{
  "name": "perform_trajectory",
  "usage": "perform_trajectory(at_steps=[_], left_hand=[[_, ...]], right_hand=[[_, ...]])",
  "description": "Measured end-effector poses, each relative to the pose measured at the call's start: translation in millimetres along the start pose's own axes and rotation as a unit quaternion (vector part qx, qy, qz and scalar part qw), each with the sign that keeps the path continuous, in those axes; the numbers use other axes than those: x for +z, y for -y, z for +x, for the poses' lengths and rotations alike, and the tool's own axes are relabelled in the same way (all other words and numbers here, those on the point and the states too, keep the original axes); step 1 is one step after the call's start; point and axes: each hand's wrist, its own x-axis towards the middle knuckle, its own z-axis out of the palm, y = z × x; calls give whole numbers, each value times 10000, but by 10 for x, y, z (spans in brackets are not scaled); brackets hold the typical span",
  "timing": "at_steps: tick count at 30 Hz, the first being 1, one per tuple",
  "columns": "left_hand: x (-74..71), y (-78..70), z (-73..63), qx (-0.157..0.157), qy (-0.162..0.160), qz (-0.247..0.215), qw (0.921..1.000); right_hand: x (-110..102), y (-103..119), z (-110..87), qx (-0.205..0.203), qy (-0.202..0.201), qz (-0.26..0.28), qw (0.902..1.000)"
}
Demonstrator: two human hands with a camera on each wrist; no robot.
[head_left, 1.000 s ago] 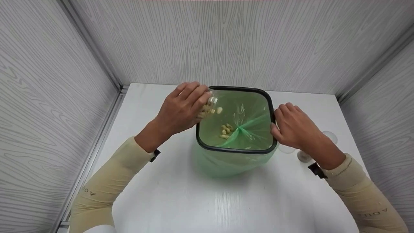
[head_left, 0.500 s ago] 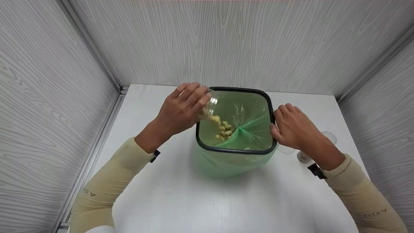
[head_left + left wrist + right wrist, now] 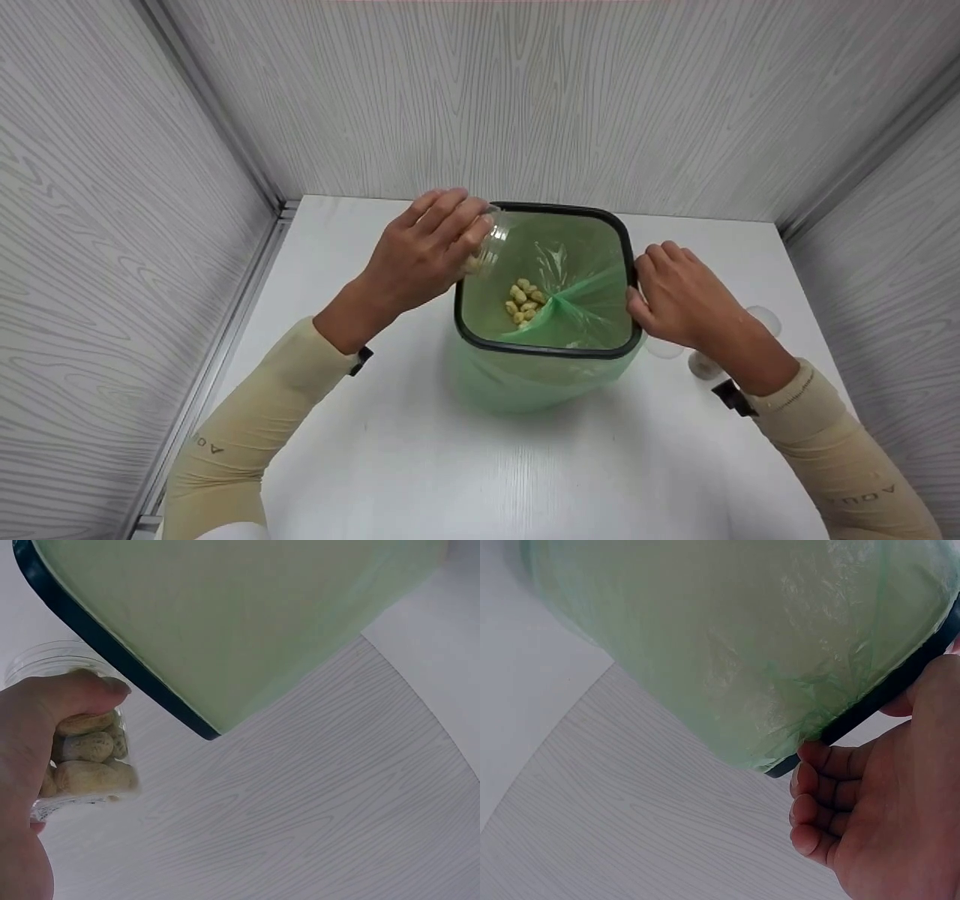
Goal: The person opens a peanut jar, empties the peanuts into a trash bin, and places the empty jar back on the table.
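Observation:
My left hand (image 3: 420, 251) grips a clear jar (image 3: 493, 238) and tips it over the left rim of a bin (image 3: 547, 351). Peanuts in their shells (image 3: 90, 746) are still visible inside the jar in the left wrist view, below my thumb. The bin has a black rim and a green plastic bag liner (image 3: 589, 281). On the liner's floor lies a small pile of peanuts (image 3: 525, 300). On the opposite side, my right hand (image 3: 686, 296) holds the bin's right rim, its thumb and curled fingers at the black edge (image 3: 874, 701).
The bin stands on a white table (image 3: 517, 472). Partly behind my right wrist are clear round items (image 3: 765, 320) and a small jar-like thing with a brownish top (image 3: 704, 365). Grey wood-grain panels (image 3: 480, 97) enclose the back and sides.
Peanuts have tumbled from the jar into the bin, and the pile there has grown. Falling ones seen half a second ago have landed. Both hands keep nearly the same positions.

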Motion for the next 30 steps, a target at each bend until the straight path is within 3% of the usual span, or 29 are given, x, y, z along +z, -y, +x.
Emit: perform_trajectory(at_steps=[10,30], left_hand=[[6,-22,21,8,-152,-73,9999],[0,-5,12,294,-16,-18,9996]], right_hand=[[-15,-7,1,-12,128,-36,9999],[-23,0,-3,69,184,-7,9998]])
